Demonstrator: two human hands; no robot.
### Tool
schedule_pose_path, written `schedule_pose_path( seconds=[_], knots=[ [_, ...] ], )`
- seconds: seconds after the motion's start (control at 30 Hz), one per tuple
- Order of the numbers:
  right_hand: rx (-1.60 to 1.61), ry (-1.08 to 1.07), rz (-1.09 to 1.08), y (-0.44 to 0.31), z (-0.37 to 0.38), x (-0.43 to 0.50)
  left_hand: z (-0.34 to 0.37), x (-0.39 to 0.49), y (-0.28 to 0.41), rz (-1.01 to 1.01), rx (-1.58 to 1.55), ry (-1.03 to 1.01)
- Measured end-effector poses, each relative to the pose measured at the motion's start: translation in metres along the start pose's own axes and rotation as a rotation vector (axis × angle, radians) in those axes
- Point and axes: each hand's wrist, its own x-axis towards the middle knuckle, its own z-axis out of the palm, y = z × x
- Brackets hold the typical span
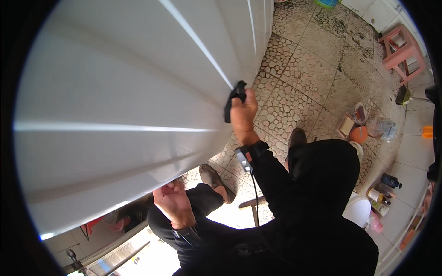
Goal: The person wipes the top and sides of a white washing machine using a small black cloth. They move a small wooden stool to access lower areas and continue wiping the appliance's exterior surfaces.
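A large, smooth grey-white panel (pixel 131 93) with bright streaks and faint ridges fills the left and upper middle; what it belongs to cannot be told. My right hand (pixel 243 112) is closed around a black object (pixel 234 101), perhaps a tool or a handle, at the panel's right edge. A strapped device (pixel 245 160) with a cable sits at my right wrist. My left hand (pixel 174 203) is at the panel's lower edge, palm turned up and fingers curled; the fingertips are partly hidden there. A dark band (pixel 188 236) is around my left wrist.
On the pebble-patterned tile floor (pixel 297 89) stand a pink plastic stool (pixel 404 51), soap dishes (pixel 345 126), an orange round thing (pixel 358 134) and a clear container (pixel 381 127). Pump bottles (pixel 378 196) line the right wall near a brush (pixel 402 95). My shoes (pixel 214 177) are below the panel.
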Motion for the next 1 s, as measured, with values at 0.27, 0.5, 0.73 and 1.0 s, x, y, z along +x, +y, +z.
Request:
schedule_pose_path(
  seconds=[0.27, 0.5, 0.73, 1.0],
  knots=[
    [0.015, 0.074, 0.663, 0.154, -0.065, 0.016, -0.008, 0.006, -0.006, 0.052, 0.02, 0.011],
    [0.292, -0.14, 0.175, 0.081, -0.049, 0.114, -0.024, 0.012, -0.011, 0.054, 0.022, 0.001],
    [-0.497, 0.024, 0.451, 0.168, -0.07, 0.112, -0.001, 0.016, -0.014, 0.066, 0.056, 0.25],
    [-0.092, 0.061, 0.522, 0.166, -0.068, 0.062, -0.009, 0.013, -0.017, 0.041, 0.104, 0.156]
  ],
)
